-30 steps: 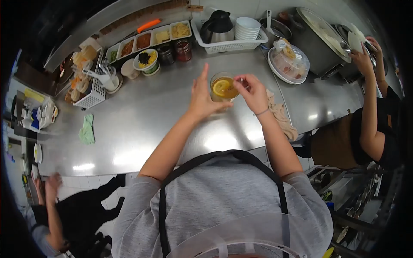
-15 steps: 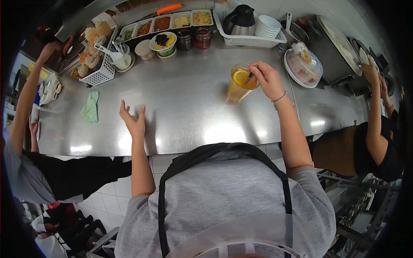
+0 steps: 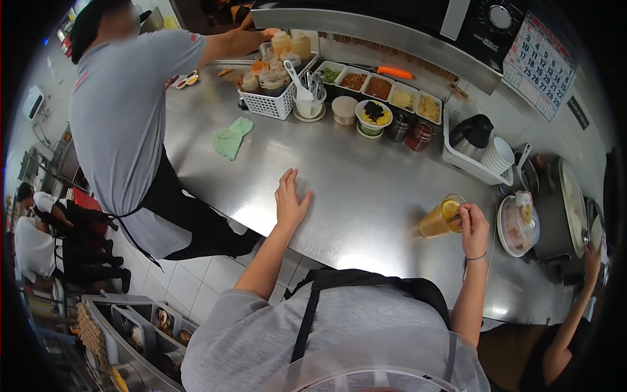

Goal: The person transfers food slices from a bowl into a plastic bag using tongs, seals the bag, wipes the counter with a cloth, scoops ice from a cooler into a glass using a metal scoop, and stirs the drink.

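My right hand [image 3: 475, 230] is closed in a pinch at the rim of a glass [image 3: 436, 222] of amber drink with a lemon slice [image 3: 450, 208] floating on top. The thin spoon standing in the drink has its upper end in that hand, mostly hidden by the fingers. The glass rests on the steel counter [image 3: 366, 189]. My left hand [image 3: 292, 199] lies on the counter near its front edge, fingers stretched out and thumb apart, with nothing in it.
A green cloth [image 3: 232, 138] lies left on the counter. Along the back are a white basket of bottles [image 3: 269, 104], filling trays [image 3: 379, 87], jars [image 3: 418, 136] and a basket with a jug [image 3: 473, 130]. A covered plate [image 3: 518, 225] stands right. Co-workers [image 3: 130, 117] flank me.
The view has swung left, bringing the left co-worker's body and the calendar into sight. My left hand has come down onto the counter. My right hand stays at the glass.
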`<state>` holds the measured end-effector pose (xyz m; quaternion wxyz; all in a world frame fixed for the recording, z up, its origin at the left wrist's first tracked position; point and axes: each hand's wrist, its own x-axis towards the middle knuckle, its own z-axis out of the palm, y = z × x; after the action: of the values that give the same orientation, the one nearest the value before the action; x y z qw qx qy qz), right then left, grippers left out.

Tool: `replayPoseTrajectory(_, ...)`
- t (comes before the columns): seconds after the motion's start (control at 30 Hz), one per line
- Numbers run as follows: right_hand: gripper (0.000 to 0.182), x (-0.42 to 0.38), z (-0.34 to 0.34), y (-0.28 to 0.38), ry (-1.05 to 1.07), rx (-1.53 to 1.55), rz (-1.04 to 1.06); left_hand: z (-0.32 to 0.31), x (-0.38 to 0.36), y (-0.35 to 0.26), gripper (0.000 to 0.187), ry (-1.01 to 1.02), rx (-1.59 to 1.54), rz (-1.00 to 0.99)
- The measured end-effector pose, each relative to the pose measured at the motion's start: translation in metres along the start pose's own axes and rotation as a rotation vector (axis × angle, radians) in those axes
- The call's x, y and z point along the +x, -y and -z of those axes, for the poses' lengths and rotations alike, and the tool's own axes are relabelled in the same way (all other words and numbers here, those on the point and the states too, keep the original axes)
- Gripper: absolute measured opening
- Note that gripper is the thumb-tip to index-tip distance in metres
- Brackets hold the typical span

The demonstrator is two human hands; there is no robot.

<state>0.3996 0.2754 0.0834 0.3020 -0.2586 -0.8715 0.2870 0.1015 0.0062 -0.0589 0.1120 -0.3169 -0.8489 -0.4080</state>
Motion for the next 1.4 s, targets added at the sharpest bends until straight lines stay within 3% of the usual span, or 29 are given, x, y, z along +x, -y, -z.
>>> replayPoseTrajectory(0.3,0.015,0.003,0.001,-0.004,-0.03,-0.109,0.06,0.001,-0.001,0.001,0.055,-0.005,0.019,0.005)
replayPoseTrajectory(0.5,0.015,0.001,-0.006,0.0,-0.032,0.102,-0.047,0.001,-0.002,0.0,0.046,0.018,0.086,-0.002)
replayPoseTrajectory(0.7,0.014,0.002,0.002,0.0,-0.019,-0.069,0.035,0.002,-0.002,-0.003,0.04,0.024,0.1,0.005)
replayPoseTrajectory(0.9,0.012,0.0,-0.009,-0.003,-0.004,0.135,-0.069,0.002,-0.002,-0.002,0.036,0.008,0.114,-0.016)
replayPoseTrajectory(1.03,0.012,0.004,0.0,-0.009,-0.032,-0.13,0.06,-0.005,-0.002,0.003,0.036,-0.005,0.058,-0.026)
replayPoseTrajectory(1.27,0.012,0.001,0.001,-0.009,-0.016,0.09,-0.103,-0.008,-0.001,0.006,0.03,0.029,0.045,-0.062)
replayPoseTrajectory(1.33,0.012,0.002,-0.003,-0.013,-0.079,0.139,-0.026,-0.007,-0.001,0.002,0.029,0.078,0.062,0.015)
replayPoseTrajectory(1.4,0.012,0.003,0.003,-0.012,-0.068,0.055,-0.035,-0.009,0.001,0.004,0.027,0.014,0.096,-0.078)
